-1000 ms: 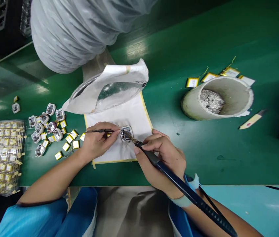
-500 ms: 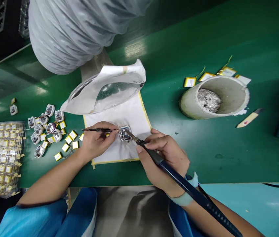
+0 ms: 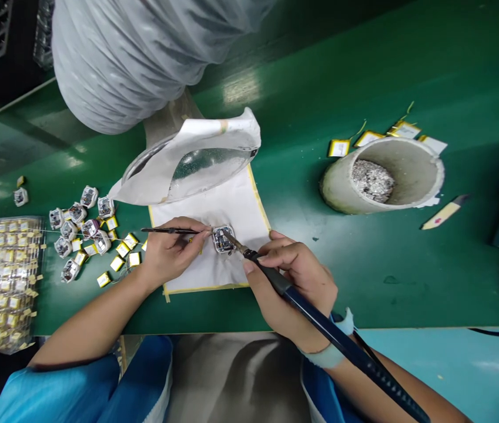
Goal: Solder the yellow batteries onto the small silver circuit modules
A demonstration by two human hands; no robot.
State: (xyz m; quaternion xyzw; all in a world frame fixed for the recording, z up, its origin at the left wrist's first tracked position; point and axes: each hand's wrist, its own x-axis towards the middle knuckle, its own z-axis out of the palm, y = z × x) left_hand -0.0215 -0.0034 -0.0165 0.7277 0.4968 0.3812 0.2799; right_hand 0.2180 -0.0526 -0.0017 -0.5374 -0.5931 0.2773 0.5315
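My left hand (image 3: pixel 170 251) pinches dark, slim tweezers (image 3: pixel 161 230), whose tip is at the left edge of a small circuit board in a pale housing (image 3: pixel 223 239). The board lies on a white sheet (image 3: pixel 196 279) edged with yellow tape. My right hand (image 3: pixel 295 279) grips a soldering iron (image 3: pixel 320 320) like a pen, its hot end meeting the board's upper right part. Whether the tip touches a joint is too small to tell. Partly behind my left fingers is a small yellow battery (image 3: pixel 192 239).
Left of the sheet lie several loose boards (image 3: pixel 77 212) and batteries (image 3: pixel 117 263), beside a clear tray (image 3: pixel 4 282) of batteries. A magnifier (image 3: pixel 214 158) and ribbed duct (image 3: pixel 143 64) overhang the sheet. Rightward stand a cup (image 3: pixel 337 188) of metallic scraps and a cutter knife (image 3: pixel 443 212).
The outer end of the tweezers has shifted slightly left, and the small battery by my left fingers looks a little more exposed. The soldering iron stays at the board.
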